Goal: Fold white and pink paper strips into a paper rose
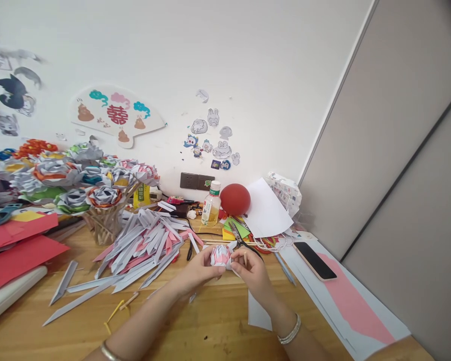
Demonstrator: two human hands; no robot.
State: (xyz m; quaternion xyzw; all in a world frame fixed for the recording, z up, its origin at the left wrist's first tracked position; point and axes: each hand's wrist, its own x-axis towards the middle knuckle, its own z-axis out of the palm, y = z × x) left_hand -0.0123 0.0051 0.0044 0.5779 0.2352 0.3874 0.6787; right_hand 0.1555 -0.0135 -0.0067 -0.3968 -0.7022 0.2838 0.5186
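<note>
A small pink and white folded-paper flower (220, 255) is held up between my two hands, above the front middle of the wooden table. My left hand (199, 268) grips its left side, thumb below and fingers behind. At its right edge, my right hand (252, 271) pinches the paper with thumb and fingers closed. A thin pale stick end shows by the right fingers; I cannot tell if it is held. Scissors (237, 234) with dark handles lie just behind the flower. Folded white and pink paper strips (150, 245) are heaped to the left.
Finished paper flowers (78, 173) crowd the left back, some in a holder (103, 225). Red paper (22, 255) lies at far left. A bottle (211, 203) and a red balloon (235, 199) stand by the wall. A phone (314, 260) rests on paper at right.
</note>
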